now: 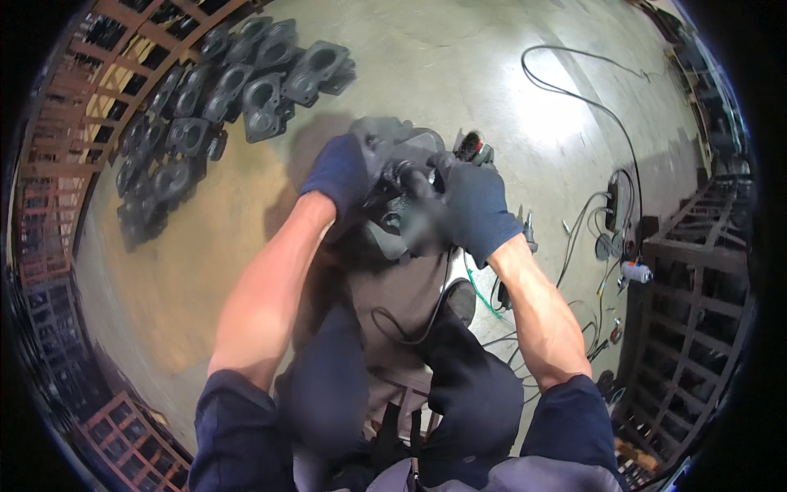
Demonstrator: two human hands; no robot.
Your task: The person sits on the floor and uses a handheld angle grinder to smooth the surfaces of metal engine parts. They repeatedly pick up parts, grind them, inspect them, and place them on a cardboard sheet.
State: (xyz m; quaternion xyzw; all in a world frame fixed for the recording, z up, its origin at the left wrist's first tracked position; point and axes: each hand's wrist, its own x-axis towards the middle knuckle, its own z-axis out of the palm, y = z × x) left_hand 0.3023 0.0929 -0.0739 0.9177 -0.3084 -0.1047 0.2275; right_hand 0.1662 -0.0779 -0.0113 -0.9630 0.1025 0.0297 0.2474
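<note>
My left hand (343,172), in a dark glove, is closed on the left edge of a dark metal casting (381,239) in front of my knees. Curved, blurred shapes and a round opening show in its middle. My right hand (475,201), gloved too, is closed at the casting's right side. A dark, blurred shape lies by its fingers, and I cannot make out what it grips. A black cord (428,328) hangs from just below that hand across the brown cover between my legs. Beyond the right knuckles is a brush (470,148) with dark bristles and a red band.
Several similar dark castings (232,92) cover the floor at the far left, beside a rusty metal cage (86,156). Black cables and a power strip (613,205) lie on the right. Near them are a spray can (635,272) and a dark metal crate (693,303).
</note>
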